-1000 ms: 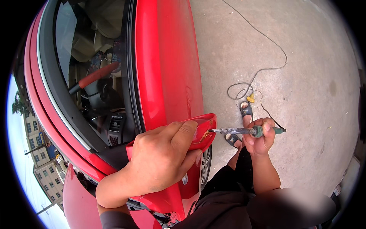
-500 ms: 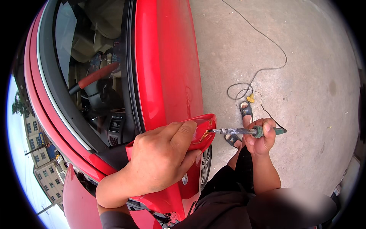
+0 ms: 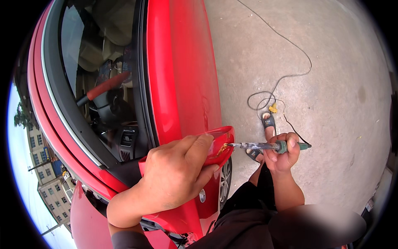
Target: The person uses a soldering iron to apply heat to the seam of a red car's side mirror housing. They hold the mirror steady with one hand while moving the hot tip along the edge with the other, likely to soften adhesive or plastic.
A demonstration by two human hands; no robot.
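Observation:
A red side mirror housing point(image 3: 223, 137) sticks out from the car door. My left hand point(image 3: 174, 170) is closed on it, fingers wrapped over its top and thumb along its near side. In my right hand point(image 3: 284, 154) is a soldering iron point(image 3: 259, 146) with a green handle and a stained metal shaft. It lies level, its tip pointing left and touching or nearly touching a rough yellowish-brown line point(image 3: 222, 150) on the housing's end. The inner face of the mirror is hidden behind my left hand.
The red car door point(image 3: 182, 74) and its side window point(image 3: 99, 66) fill the left. A dark cord point(image 3: 309, 58) loops over the concrete floor point(image 3: 340, 103) to a yellow connector point(image 3: 273, 108) by my sandalled foot point(image 3: 268, 119). A wheel point(image 3: 225, 178) shows below the mirror.
The soldering iron's tip has shifted very slightly down along the rough line on the housing. The view has moved a little; both hands keep their holds.

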